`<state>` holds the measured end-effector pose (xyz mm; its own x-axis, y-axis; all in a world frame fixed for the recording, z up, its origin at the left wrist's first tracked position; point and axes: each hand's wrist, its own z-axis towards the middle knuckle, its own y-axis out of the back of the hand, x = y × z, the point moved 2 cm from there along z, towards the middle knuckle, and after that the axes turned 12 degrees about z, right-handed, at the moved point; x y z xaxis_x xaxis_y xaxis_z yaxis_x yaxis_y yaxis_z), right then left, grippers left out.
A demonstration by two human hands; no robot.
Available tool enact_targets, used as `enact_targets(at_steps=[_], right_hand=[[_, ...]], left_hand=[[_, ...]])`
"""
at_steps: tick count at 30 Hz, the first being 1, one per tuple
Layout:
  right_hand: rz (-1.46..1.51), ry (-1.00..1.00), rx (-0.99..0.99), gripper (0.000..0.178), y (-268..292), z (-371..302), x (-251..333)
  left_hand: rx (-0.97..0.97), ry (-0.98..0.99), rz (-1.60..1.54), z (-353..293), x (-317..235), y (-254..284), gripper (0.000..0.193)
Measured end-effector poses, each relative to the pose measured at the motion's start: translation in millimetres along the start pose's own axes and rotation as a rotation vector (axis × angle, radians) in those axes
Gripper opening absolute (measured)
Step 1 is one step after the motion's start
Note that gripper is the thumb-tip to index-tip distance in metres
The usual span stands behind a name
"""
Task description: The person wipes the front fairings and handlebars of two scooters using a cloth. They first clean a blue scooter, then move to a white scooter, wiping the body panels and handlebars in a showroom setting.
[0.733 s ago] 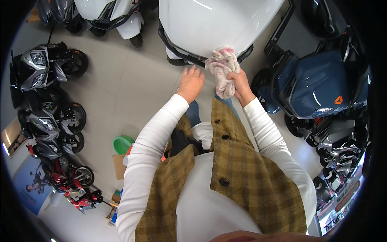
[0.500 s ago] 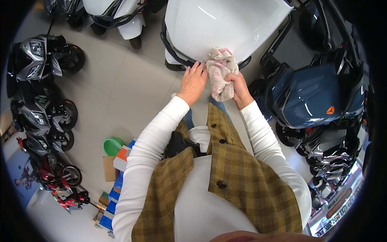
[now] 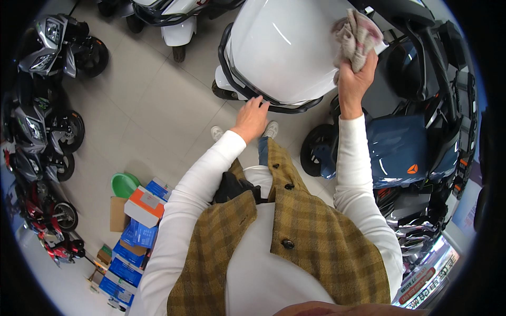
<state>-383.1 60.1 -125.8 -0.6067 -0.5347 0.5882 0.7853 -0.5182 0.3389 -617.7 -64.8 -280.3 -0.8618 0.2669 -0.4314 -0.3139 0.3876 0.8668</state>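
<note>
A glossy white vehicle body panel [image 3: 287,55] with a black bumper bar [image 3: 225,58] along its near edge fills the top middle. My right hand [image 3: 356,87] is closed around a crumpled, pinkish-grey cloth [image 3: 354,39], which lies at the panel's right edge. The cloth is slightly blurred. Close by the near part of the bar is my left hand [image 3: 250,120], its fingers stretched toward the bar and holding nothing. Whether the fingertips touch the bar I cannot tell.
At right stands a blue vehicle [image 3: 398,145] with dark framing. Silver and red motorcycles [image 3: 37,118] line the left side. Blue boxes [image 3: 122,268], an orange-and-white box [image 3: 144,206] and a green basin [image 3: 125,184] sit on the floor at lower left. Another white vehicle [image 3: 179,32] is at upper left.
My right hand has carried the cloth from the panel's near edge to its far right side. My left hand has come away from the cloth and stays near the bumper bar.
</note>
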Motion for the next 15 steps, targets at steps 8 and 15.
enact_targets(at_steps=[8, 15], right_hand=[[-0.459, 0.217, 0.359, 0.067, -56.6, -30.7, -3.2], [-0.384, 0.301, 0.788, 0.049, -93.1, -134.5, 12.1]], left_hand=[[0.215, 0.115, -0.35, -32.2, 0.8, -14.0, 0.066], [0.078, 0.071, -0.381, -29.7, 22.0, -13.7, 0.067]])
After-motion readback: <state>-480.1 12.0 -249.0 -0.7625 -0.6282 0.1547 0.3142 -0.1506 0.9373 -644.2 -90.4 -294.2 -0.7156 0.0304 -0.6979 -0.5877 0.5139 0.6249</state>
